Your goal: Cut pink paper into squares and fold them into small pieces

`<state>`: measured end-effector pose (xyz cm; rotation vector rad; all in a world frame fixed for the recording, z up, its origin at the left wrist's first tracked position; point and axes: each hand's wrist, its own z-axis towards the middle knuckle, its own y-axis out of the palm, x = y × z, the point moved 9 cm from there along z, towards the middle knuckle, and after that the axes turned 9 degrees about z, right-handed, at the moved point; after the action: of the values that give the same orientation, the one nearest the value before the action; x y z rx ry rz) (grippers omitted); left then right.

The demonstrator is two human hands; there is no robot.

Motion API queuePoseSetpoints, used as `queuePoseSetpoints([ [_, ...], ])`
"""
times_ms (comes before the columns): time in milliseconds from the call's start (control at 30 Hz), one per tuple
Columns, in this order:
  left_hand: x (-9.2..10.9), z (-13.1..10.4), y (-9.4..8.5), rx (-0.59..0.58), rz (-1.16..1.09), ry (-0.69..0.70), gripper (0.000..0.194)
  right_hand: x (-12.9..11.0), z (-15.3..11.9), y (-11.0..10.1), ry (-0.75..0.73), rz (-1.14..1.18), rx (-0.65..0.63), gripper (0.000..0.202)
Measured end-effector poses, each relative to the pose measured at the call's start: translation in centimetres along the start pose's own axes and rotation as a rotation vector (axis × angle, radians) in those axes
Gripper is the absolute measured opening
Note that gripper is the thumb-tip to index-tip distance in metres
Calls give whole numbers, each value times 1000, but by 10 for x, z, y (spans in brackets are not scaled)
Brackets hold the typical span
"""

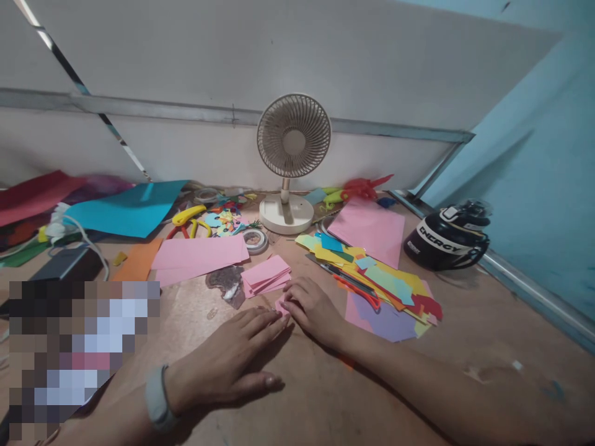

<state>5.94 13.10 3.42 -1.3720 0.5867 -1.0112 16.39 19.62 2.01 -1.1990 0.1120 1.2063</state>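
Observation:
A small piece of pink paper [281,305] lies on the table between my hands, partly covered by their fingers. My left hand [232,350] rests flat, fingers stretched out and thumb apart, its fingertips on the paper's left edge. With bent fingers pressed together, my right hand [312,310] holds the paper's right side. Just behind them is a stack of pink paper pieces [266,274]. Larger pink sheets [199,255] lie to the left of that stack.
A white fan [294,142] stands at the back. Coloured scraps [388,282], orange-handled scissors [372,296] and a cutter are right of centre. A black jug [444,238] stands far right. Tape [255,241], a blue sheet [127,207] and a pixelated area are left.

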Motion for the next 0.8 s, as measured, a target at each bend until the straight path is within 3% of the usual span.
queuePoseSetpoints([
  [300, 3, 4, 11, 94, 93, -39, 81, 2, 0, 0, 6, 31, 10, 12],
  [800, 6, 7, 8, 34, 89, -43, 76, 6, 0, -1, 46, 57, 11, 12],
])
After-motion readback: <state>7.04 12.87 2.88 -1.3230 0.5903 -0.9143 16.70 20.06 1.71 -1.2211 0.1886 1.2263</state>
